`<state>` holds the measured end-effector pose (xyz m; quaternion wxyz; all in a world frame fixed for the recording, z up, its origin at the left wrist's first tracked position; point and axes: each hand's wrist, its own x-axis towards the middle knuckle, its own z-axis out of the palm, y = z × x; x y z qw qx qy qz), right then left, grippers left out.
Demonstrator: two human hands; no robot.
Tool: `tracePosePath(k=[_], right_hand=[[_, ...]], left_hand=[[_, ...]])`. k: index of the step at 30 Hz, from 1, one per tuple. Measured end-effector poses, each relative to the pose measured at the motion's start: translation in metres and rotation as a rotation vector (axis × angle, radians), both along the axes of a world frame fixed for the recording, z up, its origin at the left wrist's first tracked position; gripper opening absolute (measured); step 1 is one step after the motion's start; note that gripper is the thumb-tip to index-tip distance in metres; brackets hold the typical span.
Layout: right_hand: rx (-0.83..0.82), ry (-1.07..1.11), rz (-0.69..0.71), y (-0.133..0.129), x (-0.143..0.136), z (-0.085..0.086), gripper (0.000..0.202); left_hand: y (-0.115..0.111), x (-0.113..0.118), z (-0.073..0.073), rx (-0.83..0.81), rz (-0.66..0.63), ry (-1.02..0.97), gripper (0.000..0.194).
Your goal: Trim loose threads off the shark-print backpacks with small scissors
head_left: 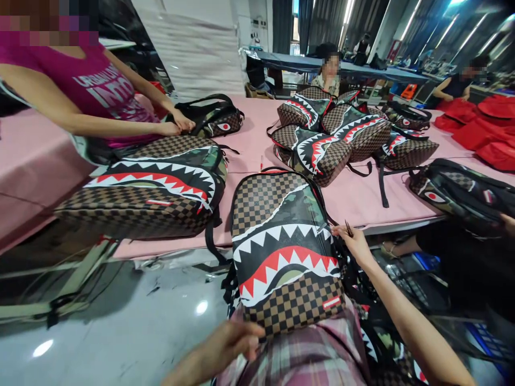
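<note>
A backpack with brown-and-black checks, a camouflage patch and a shark-mouth print stands upright on my lap, against the table edge. My left hand is at its lower left corner, slightly blurred, with fingers curled around the bottom edge. At the bag's right side is my right hand; its fingertips are pinched close to the side seam. A small dark pointed tool sticks up from between those fingers; its exact kind is unclear. Whether the fingertips also grip the bag's edge, I cannot tell.
Left, a matching backpack lies on the pink table, before a person in a magenta shirt. Several more backpacks are heaped behind mine. Red bags lie at far right. Another person's hand touches a backpack.
</note>
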<state>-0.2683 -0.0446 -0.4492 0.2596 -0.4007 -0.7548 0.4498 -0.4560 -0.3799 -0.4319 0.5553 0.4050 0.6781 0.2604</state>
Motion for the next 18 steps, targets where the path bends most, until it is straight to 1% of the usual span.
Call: tracePosePath(k=[1,2,3,4,5,6,7,8,10,12,14,15,16,18], right_hand=[[-0.005,-0.001,0.005,-0.001,-0.001,-0.005,0.031],[-0.001,-0.006,0.014,-0.004,-0.004,-0.008,0.032],[0.012,-0.019,0.029,-0.006,-0.009,-0.010,0.035],[0.036,-0.045,0.048,-0.009,-0.014,-0.011,0.037],[0.070,-0.083,0.065,-0.011,-0.020,-0.011,0.039],[0.109,-0.136,0.075,-0.011,-0.026,-0.010,0.040],[0.152,-0.201,0.074,-0.011,-0.031,-0.009,0.038],[0.194,-0.269,0.067,-0.009,-0.035,-0.007,0.035],[0.249,-0.388,0.082,-0.003,-0.038,-0.003,0.025],[0.263,-0.441,0.162,0.004,-0.037,0.000,0.019],[0.296,-0.455,0.263,0.005,-0.035,0.003,0.016],[0.343,-0.460,0.305,0.003,-0.033,0.004,0.015],[0.410,-0.470,0.345,-0.003,-0.029,0.005,0.013],[0.568,-0.500,0.438,-0.021,-0.015,0.004,0.015]], left_hand=[[0.012,-0.003,0.008,0.032,0.066,0.075,0.041],[0.026,-0.002,0.013,0.108,0.131,0.189,0.043],[0.043,0.002,0.015,0.208,0.180,0.314,0.044],[0.060,0.008,0.014,0.331,0.204,0.438,0.042],[0.077,0.017,0.010,0.461,0.192,0.545,0.037],[0.093,0.028,0.004,0.580,0.145,0.624,0.030],[0.107,0.039,-0.004,0.671,0.081,0.689,0.025],[0.119,0.049,-0.012,0.725,0.017,0.751,0.023],[0.137,0.065,-0.029,0.750,-0.076,0.857,0.027],[0.146,0.073,-0.042,0.716,-0.091,0.923,0.034],[0.150,0.075,-0.052,0.676,-0.033,0.972,0.037],[0.151,0.075,-0.056,0.652,0.004,0.998,0.039],[0.151,0.074,-0.059,0.630,0.034,1.023,0.040],[0.151,0.073,-0.065,0.591,0.055,1.070,0.042]])
